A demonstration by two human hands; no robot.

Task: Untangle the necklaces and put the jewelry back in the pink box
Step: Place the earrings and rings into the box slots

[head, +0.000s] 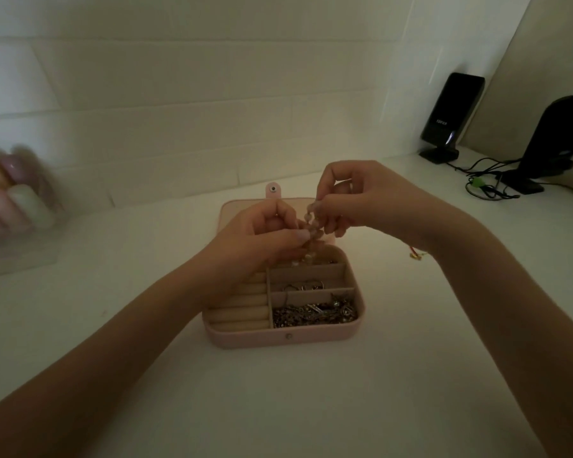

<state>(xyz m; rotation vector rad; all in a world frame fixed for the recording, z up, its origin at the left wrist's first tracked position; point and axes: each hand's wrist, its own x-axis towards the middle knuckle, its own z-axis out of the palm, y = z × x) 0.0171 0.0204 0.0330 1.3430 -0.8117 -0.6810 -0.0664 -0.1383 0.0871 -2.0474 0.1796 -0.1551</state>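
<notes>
Head view: beaded necklace (312, 223) pinched by left hand (262, 236) and right hand (354, 200) fingers over pink box (285, 338); strands best eased apart gently, not pulled.

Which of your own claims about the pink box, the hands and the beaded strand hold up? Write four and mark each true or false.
1. The pink box lies open. True.
2. Both the left hand and right hand pinch the beaded strand. True.
3. The tangled chains lie on the white table. False: they sit in the box's nearest right compartment.
4. The black speakers stand at left. False: far right.
</notes>
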